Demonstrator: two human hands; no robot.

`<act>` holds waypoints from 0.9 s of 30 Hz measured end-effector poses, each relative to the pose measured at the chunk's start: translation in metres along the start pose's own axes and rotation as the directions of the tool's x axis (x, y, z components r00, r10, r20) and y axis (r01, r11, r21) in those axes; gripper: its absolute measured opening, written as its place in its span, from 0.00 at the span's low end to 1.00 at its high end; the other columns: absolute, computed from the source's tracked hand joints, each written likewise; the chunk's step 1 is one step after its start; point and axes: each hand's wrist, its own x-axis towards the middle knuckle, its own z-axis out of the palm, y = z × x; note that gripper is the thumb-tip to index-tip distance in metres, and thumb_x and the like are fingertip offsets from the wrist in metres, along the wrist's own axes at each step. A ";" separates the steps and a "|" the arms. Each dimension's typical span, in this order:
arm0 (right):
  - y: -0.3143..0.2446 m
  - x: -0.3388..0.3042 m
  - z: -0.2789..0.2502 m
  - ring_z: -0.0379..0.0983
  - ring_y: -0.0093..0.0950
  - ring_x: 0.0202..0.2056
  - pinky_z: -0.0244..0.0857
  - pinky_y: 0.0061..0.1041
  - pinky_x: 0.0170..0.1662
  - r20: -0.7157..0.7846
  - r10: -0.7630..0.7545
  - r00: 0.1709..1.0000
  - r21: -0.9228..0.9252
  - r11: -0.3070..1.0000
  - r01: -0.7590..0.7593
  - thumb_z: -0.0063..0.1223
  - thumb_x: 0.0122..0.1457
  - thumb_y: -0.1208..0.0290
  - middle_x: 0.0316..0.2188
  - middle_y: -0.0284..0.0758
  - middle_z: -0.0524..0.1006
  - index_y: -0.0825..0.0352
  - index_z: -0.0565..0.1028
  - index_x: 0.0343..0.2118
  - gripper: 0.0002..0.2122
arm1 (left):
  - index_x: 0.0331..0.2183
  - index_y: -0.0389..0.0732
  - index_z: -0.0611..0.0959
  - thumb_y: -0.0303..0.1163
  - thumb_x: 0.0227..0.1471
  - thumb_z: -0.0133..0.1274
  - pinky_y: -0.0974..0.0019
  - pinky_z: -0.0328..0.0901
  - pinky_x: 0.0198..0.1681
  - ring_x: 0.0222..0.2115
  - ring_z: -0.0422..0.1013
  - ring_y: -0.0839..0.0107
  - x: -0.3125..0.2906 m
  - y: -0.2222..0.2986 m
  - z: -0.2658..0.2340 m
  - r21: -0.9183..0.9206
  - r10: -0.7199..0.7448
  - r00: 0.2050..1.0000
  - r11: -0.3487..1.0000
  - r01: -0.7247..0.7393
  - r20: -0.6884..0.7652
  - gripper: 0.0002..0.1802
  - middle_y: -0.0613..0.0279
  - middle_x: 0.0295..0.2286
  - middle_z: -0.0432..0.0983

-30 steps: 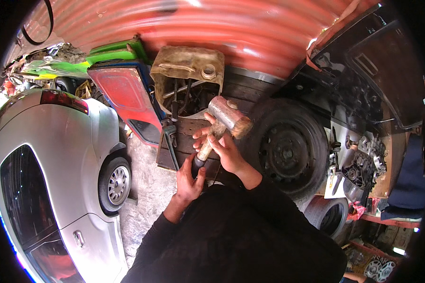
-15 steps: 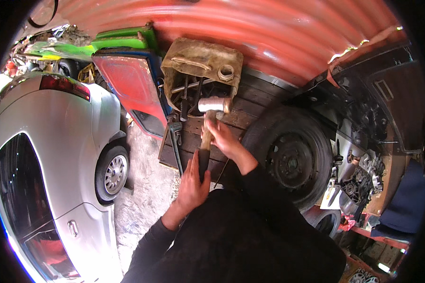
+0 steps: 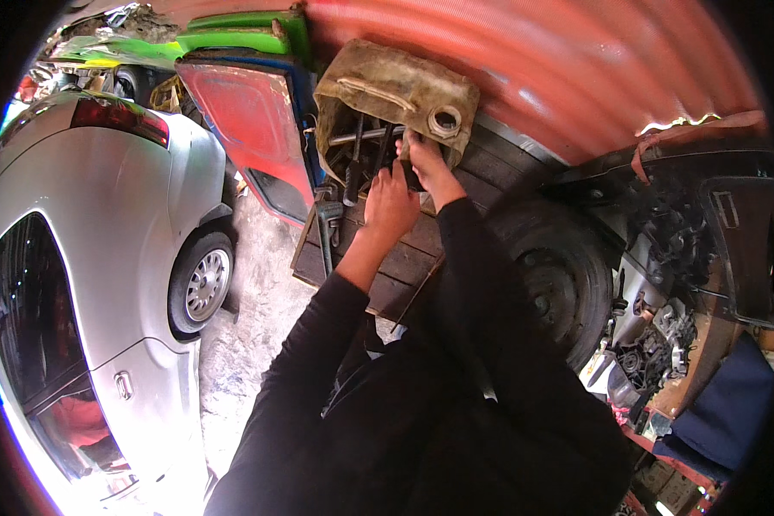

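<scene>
Both hands are at the open side of a cut-open brown plastic jerrycan (image 3: 378, 73) on a dark slatted wooden surface (image 3: 387, 279). My right hand (image 3: 428, 165) is closed at the can's mouth, just below its round spout. Just left of it and lower, my left hand (image 3: 390, 204) is also closed, its back turned up. Between them shows a little of the hammer's dark grip (image 3: 414, 177); the hammer's head is hidden. Inside the can lie a black-handled tool (image 3: 353, 176) and a metal bar (image 3: 359, 136). Left of my hands stands a pipe wrench (image 3: 325, 228).
A silver car (image 3: 120, 232) fills the left side. Red and green body panels (image 3: 249, 120) lean beside the can. A wheel with a tyre (image 3: 568, 284) stands to the right, with metal engine parts (image 3: 658, 344) beyond it. A red corrugated sheet (image 3: 525, 60) rises behind.
Both hands have moved forward to the jerrycan's mouth with the hammer. Its silver head, plainly visible before, is now out of sight. The view has shifted slightly.
</scene>
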 end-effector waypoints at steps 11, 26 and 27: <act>0.030 0.081 -0.063 0.72 0.24 0.43 0.64 0.31 0.50 0.079 -0.020 0.997 -0.517 0.854 0.059 0.42 0.73 0.57 0.43 0.30 0.77 0.63 0.75 0.49 0.16 | 0.57 0.26 0.70 0.37 0.50 0.58 0.46 0.69 0.53 0.47 0.75 0.41 0.057 0.013 0.031 -0.037 -0.068 0.954 0.996 0.082 0.291 0.36 0.34 0.42 0.78; 0.116 -0.193 -0.009 0.76 0.24 0.38 0.72 0.25 0.45 0.003 -0.518 0.855 0.063 0.854 0.517 0.51 0.66 0.81 0.39 0.38 0.78 0.70 0.73 0.39 0.01 | 0.46 0.36 0.76 0.39 0.46 0.68 0.50 0.72 0.43 0.41 0.77 0.46 -0.198 -0.147 0.025 -0.087 -0.395 0.917 0.917 0.389 -0.051 0.29 0.46 0.42 0.76; 0.139 -0.198 -0.002 0.78 0.24 0.40 0.73 0.24 0.45 0.154 -0.373 0.915 -0.167 0.903 0.396 0.53 0.63 0.81 0.42 0.38 0.79 0.70 0.74 0.43 0.06 | 0.49 0.37 0.74 0.41 0.45 0.69 0.49 0.72 0.44 0.43 0.77 0.46 -0.207 -0.163 0.039 0.015 -0.402 0.914 0.915 0.403 -0.058 0.34 0.45 0.44 0.75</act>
